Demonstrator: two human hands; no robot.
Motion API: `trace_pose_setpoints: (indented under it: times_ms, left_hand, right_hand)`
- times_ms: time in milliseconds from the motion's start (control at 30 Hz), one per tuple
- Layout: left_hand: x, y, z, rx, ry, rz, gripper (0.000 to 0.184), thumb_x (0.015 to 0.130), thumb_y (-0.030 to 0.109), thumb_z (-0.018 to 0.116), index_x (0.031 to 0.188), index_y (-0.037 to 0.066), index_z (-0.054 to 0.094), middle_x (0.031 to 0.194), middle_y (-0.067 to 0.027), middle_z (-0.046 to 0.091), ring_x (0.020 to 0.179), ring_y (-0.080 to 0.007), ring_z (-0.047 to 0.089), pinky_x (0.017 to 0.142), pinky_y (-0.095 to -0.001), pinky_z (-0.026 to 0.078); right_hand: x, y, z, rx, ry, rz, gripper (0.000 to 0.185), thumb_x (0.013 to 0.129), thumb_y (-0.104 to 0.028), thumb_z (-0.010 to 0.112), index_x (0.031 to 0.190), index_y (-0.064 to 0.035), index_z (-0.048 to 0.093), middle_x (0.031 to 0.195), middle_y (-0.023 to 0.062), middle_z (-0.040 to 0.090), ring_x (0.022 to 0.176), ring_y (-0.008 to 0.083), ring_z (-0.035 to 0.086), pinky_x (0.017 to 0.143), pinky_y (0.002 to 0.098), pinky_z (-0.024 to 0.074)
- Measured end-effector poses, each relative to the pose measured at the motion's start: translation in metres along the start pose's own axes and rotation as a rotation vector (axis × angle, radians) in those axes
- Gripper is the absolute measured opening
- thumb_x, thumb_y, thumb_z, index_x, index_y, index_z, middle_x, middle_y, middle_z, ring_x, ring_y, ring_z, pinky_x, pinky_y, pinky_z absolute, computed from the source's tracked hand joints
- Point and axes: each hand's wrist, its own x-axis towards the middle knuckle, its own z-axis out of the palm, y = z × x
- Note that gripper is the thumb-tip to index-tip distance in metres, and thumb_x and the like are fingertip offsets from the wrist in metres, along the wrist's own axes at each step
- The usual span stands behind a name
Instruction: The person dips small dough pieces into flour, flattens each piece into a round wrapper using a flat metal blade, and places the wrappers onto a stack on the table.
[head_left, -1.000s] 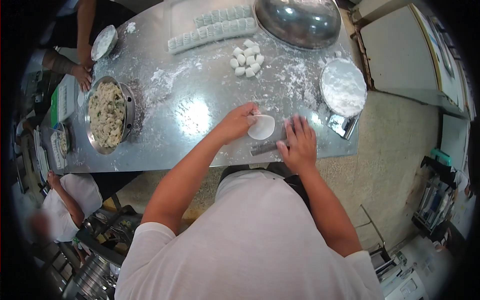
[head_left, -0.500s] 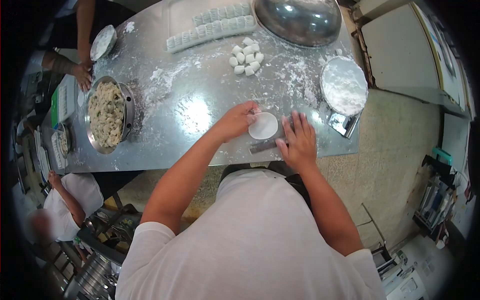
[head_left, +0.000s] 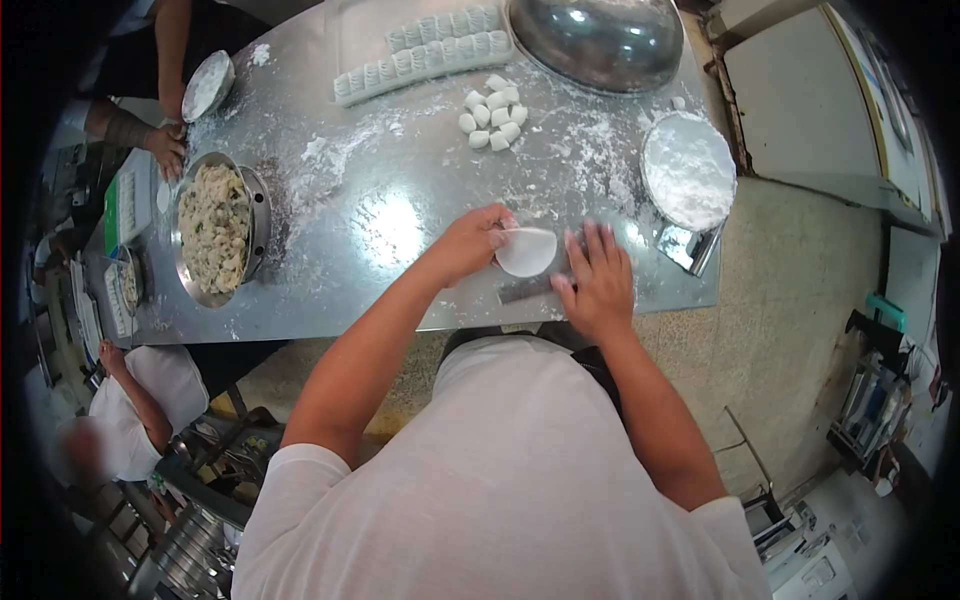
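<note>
My left hand [head_left: 478,245] pinches the edge of a thin round dough wrapper [head_left: 527,254], whose far edge looks slightly folded or lifted. To its right, my right hand [head_left: 600,283] lies flat with fingers stretched, resting over the end of a short dark rolling pin [head_left: 525,290]. Part of the pin is hidden beneath the palm. Beyond both hands sits a cluster of small white dough pieces [head_left: 492,112] on the floured metal table [head_left: 330,255].
A bowl of flour [head_left: 688,170] stands at right, near a shiny metal object [head_left: 690,250]. Farther back are a large steel bowl [head_left: 597,40] and a tray of white pieces [head_left: 425,62]. At left, a pan of filling [head_left: 212,230] lies near a co-worker's hands [head_left: 165,150].
The dough wrapper has turned slightly in my left hand, and its far edge now looks straighter. My right hand stays nearly in place over the rolling pin.
</note>
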Motion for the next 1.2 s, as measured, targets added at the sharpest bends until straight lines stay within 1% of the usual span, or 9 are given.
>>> trace_pose_setpoints:
  times_ms: [267, 400, 467, 567, 800, 867, 933, 967, 1200]
  left_hand:
    - [0.008, 0.037, 0.007, 0.824, 0.174, 0.464, 0.037, 0.094, 0.014, 0.069, 0.128, 0.003, 0.060, 0.106, -0.0221, 0.073, 0.093, -0.0347, 0.071, 0.084, -0.0394, 0.054]
    - [0.002, 0.020, 0.002, 0.622, 0.138, 0.345, 0.038, 0.094, 0.014, 0.069, 0.129, 0.003, 0.059, 0.107, -0.0201, 0.073, 0.093, -0.0330, 0.071, 0.082, -0.0397, 0.054]
    - [0.009, -0.012, -0.003, -0.040, 0.000, 0.031, 0.039, 0.092, 0.010, 0.065, 0.129, 0.000, 0.058, 0.107, -0.0248, 0.071, 0.097, -0.0395, 0.071, 0.084, -0.0451, 0.054]
    - [0.004, -0.004, -0.009, 0.118, -0.024, 0.104, 0.042, 0.096, 0.014, 0.068, 0.134, 0.003, 0.054, 0.114, -0.0198, 0.072, 0.097, -0.0328, 0.071, 0.082, -0.0414, 0.054]
    - [0.006, 0.042, 0.007, 0.887, 0.097, 0.400, 0.038, 0.096, 0.015, 0.067, 0.132, 0.003, 0.059, 0.111, -0.0237, 0.073, 0.102, -0.0380, 0.072, 0.086, -0.0480, 0.055]
    - [0.006, 0.020, 0.003, 0.846, 0.153, 0.467, 0.031, 0.096, 0.013, 0.066, 0.125, 0.002, 0.061, 0.106, -0.0187, 0.073, 0.098, -0.0312, 0.071, 0.086, -0.0433, 0.054]
    - [-0.003, 0.011, 0.000, 0.419, 0.081, 0.284, 0.024, 0.092, 0.008, 0.063, 0.114, -0.001, 0.062, 0.101, -0.0204, 0.071, 0.094, -0.0344, 0.069, 0.085, -0.0442, 0.052]
    - [0.002, -0.004, -0.003, 0.140, 0.002, 0.172, 0.020, 0.091, 0.007, 0.062, 0.110, 0.000, 0.060, 0.099, -0.0153, 0.068, 0.091, -0.0266, 0.065, 0.083, -0.0401, 0.051]
    - [-0.008, 0.037, 0.011, 0.659, 0.205, 0.317, 0.034, 0.093, 0.012, 0.068, 0.125, 0.002, 0.064, 0.107, -0.0173, 0.073, 0.094, -0.0295, 0.071, 0.084, -0.0390, 0.054]
  right_hand:
    - [0.104, -0.005, -0.003, -0.065, 0.180, 0.078, 0.072, 0.093, -0.047, 0.063, 0.154, -0.0128, 0.048, 0.160, 0.0227, 0.040, 0.148, 0.0429, 0.037, 0.120, 0.0562, 0.0272]
    - [0.005, -0.003, 0.001, -0.036, 0.038, 0.035, 0.071, 0.093, -0.046, 0.063, 0.154, -0.0128, 0.048, 0.160, 0.0230, 0.039, 0.148, 0.0427, 0.036, 0.120, 0.0571, 0.0270]
    - [-0.002, -0.003, 0.001, -0.022, -0.011, 0.022, 0.071, 0.093, -0.046, 0.063, 0.154, -0.0128, 0.049, 0.161, 0.0233, 0.039, 0.148, 0.0426, 0.036, 0.120, 0.0574, 0.0273]
    - [0.051, -0.005, -0.005, 0.021, 0.018, 0.001, 0.070, 0.093, -0.046, 0.062, 0.153, -0.0127, 0.049, 0.160, 0.0232, 0.040, 0.149, 0.0423, 0.036, 0.120, 0.0569, 0.0270]
    - [0.085, -0.008, 0.004, -0.019, 0.174, 0.037, 0.067, 0.095, -0.046, 0.061, 0.152, -0.0128, 0.050, 0.160, 0.0220, 0.041, 0.150, 0.0413, 0.034, 0.122, 0.0561, 0.0243]
    - [0.025, -0.006, 0.004, 0.003, 0.088, 0.015, 0.066, 0.093, -0.045, 0.064, 0.150, -0.0141, 0.053, 0.161, 0.0206, 0.040, 0.149, 0.0414, 0.035, 0.121, 0.0562, 0.0265]
    - [0.008, -0.003, 0.002, 0.021, 0.042, -0.009, 0.065, 0.092, -0.044, 0.066, 0.149, -0.0153, 0.055, 0.162, 0.0196, 0.040, 0.149, 0.0417, 0.037, 0.120, 0.0568, 0.0284]
    - [0.004, -0.002, 0.002, 0.036, 0.028, -0.027, 0.064, 0.091, -0.044, 0.066, 0.148, -0.0157, 0.057, 0.161, 0.0190, 0.040, 0.149, 0.0417, 0.037, 0.119, 0.0566, 0.0291]
    - [0.116, -0.010, 0.003, -0.021, 0.199, 0.037, 0.067, 0.093, -0.046, 0.065, 0.150, -0.0128, 0.053, 0.161, 0.0213, 0.039, 0.148, 0.0401, 0.037, 0.120, 0.0538, 0.0284]
